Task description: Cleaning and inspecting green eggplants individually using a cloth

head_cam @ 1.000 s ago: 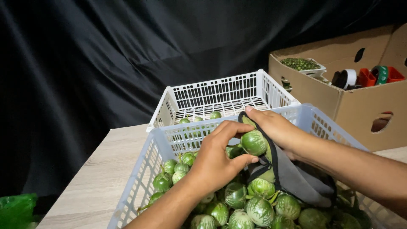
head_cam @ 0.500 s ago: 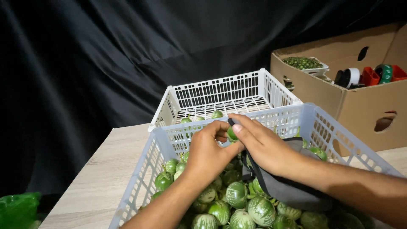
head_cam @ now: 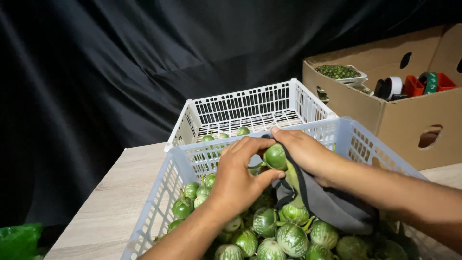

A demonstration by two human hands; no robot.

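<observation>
- A black cloth backdrop point(head_cam: 120, 62) fills the upper frame behind a pale wooden table point(head_cam: 110, 202).
- At the bottom centre, your near white basket point(head_cam: 159, 212) is heaped with round green eggplants point(head_cam: 288, 238) and a grey cloth point(head_cam: 332, 204).
- Your left hand point(head_cam: 236, 178) and right hand point(head_cam: 308, 154) pinch one green eggplant point(head_cam: 275, 156) together at the frame's centre.
- Beyond them, a second white basket point(head_cam: 250, 108) holds a few eggplants.
- At the upper right sits a cardboard box point(head_cam: 394, 115).
</observation>
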